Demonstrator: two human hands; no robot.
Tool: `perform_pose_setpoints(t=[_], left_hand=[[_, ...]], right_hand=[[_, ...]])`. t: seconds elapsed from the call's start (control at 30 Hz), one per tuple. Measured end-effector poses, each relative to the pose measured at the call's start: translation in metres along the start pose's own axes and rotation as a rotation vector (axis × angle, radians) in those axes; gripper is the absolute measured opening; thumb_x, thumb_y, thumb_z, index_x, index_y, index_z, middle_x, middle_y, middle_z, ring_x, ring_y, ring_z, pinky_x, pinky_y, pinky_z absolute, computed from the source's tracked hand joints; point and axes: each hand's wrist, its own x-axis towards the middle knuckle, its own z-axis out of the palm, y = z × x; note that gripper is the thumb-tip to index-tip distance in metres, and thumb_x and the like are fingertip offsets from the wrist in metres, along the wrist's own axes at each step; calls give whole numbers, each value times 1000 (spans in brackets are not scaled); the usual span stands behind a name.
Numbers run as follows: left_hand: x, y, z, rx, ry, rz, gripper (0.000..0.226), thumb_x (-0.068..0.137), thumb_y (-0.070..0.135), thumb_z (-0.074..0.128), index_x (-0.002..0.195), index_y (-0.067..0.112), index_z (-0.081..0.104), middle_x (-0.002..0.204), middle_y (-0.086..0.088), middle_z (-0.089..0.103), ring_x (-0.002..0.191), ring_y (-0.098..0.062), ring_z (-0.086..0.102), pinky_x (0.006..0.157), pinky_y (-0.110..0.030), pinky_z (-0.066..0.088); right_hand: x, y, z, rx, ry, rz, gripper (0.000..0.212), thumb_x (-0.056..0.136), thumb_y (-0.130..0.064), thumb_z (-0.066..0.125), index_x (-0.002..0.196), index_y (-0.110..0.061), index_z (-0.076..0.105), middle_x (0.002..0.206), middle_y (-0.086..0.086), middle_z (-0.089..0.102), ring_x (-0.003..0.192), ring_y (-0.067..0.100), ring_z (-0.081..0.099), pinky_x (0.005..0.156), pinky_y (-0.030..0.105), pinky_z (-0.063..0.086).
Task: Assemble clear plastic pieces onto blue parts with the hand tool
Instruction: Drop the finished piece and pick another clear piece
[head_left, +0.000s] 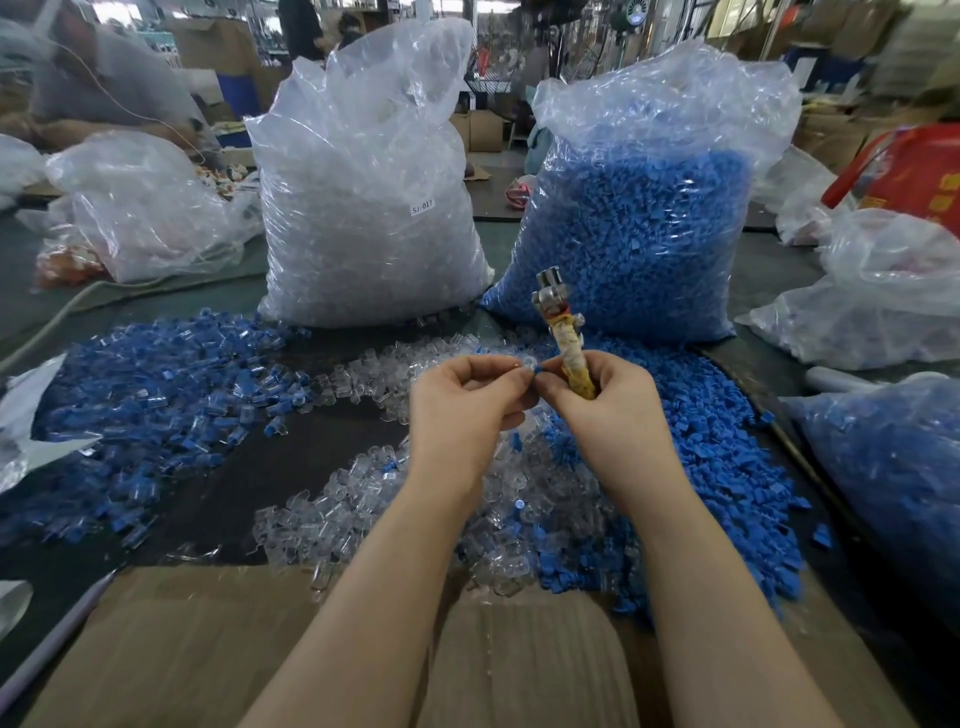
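Observation:
My left hand (467, 402) pinches a clear plastic piece (525, 362) at its fingertips, above the table's middle. My right hand (605, 410) grips the hand tool (562, 332), whose tape-wrapped handle and metal head stand upright, and its fingertips pinch a small blue part (538, 370) against the clear piece. Under my hands lies a loose heap of clear pieces (363, 499). A heap of blue parts (691, 447) spreads to the right. To the left is a pile of joined blue-and-clear pieces (156, 395).
Two tall plastic bags stand behind the heaps: one of clear pieces (363, 197), one of blue parts (639, 234). More bags lie at the left (145, 208) and right (893, 467). Cardboard (208, 639) covers the near table edge. A person (104, 93) sits far left.

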Motion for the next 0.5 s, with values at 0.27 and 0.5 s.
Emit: perform_pose_setpoints(t=[0.27, 0.5], left_hand=[[0, 0, 0, 13, 60, 30, 7, 84, 4, 75, 86, 10, 71, 81, -10, 76, 76, -21, 75, 64, -21, 57], [-1, 3, 0, -4, 83, 68, 9, 81, 4, 77, 86, 10, 75, 80, -7, 76, 71, -14, 71, 64, -19, 55]], right_hand=[[-2, -3, 5, -26, 8, -1, 3, 88, -22, 69, 87, -20, 67, 81, 3, 71, 82, 25, 67, 80, 52, 56], [-5, -5, 5, 78, 51, -47, 18, 86, -11, 69, 80, -27, 68, 79, -1, 70, 77, 22, 66, 70, 35, 56]])
